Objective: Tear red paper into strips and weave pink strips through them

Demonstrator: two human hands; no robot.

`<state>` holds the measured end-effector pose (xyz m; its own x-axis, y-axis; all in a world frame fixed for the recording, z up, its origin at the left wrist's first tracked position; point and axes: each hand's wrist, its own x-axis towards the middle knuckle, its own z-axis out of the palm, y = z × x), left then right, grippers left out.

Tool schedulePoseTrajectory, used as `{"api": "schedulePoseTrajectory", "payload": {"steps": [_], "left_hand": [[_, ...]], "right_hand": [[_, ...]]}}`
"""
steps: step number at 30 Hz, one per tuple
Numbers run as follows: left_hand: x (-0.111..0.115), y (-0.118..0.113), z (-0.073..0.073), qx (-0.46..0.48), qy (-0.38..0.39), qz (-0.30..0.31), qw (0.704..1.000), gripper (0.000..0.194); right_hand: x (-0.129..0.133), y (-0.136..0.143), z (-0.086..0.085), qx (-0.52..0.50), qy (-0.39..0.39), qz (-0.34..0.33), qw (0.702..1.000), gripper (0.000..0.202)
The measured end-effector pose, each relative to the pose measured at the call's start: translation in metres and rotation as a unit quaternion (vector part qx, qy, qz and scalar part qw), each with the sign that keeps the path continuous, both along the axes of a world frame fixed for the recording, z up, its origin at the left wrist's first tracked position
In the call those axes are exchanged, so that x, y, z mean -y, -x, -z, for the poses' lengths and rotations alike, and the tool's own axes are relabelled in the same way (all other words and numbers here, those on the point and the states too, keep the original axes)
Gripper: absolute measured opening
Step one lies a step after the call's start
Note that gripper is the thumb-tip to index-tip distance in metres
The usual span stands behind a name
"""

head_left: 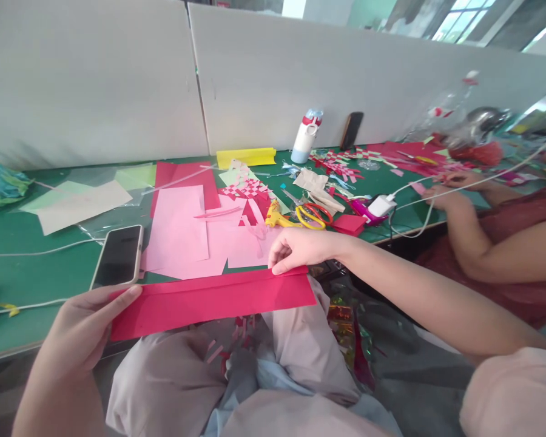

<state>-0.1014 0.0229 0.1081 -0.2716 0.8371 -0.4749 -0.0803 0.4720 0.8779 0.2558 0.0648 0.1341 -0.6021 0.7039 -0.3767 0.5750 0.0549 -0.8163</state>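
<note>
A long red sheet of paper (213, 300) is stretched between my two hands above my lap, its top edge folded over in a narrow band. My left hand (91, 315) pinches the left end, thumb on top. At the upper right, the fingers of my right hand (298, 247) press together on the folded edge. Just beyond lie pink paper sheets (177, 224) on the green table (64, 282). A phone (117, 258) rests beside my left hand. Yellow-and-red-handled scissors (312, 216) and a yellow glue gun (276, 215) lie behind my right hand.
A white bottle (306, 138) and an upright dark phone (352, 130) stand near the grey partition (118, 79). Woven paper pieces (250, 188) and scraps cover the middle. White cables cross to a white charger (381, 206). At right, a co-worker's hands (450, 188) work at the table.
</note>
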Motion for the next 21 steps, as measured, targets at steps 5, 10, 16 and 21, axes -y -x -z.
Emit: {"api": "schedulePoseTrajectory", "payload": {"steps": [5,10,16,21], "left_hand": [[0.001,0.015,0.012,-0.014,-0.001,-0.006,1.000,0.057],[0.005,0.028,0.023,-0.043,-0.024,-0.010,0.999,0.050],[0.006,0.030,0.025,-0.049,-0.017,-0.014,0.999,0.049],[0.002,0.025,0.024,-0.040,-0.002,-0.019,0.999,0.052]], "right_hand": [[0.003,-0.006,-0.004,0.012,-0.019,0.006,1.000,0.022],[0.007,-0.009,-0.006,0.021,-0.031,0.015,0.999,0.023],[0.010,-0.009,-0.005,0.016,-0.041,0.020,0.999,0.025],[0.005,-0.013,-0.005,0.036,-0.035,-0.023,0.998,0.029]]}}
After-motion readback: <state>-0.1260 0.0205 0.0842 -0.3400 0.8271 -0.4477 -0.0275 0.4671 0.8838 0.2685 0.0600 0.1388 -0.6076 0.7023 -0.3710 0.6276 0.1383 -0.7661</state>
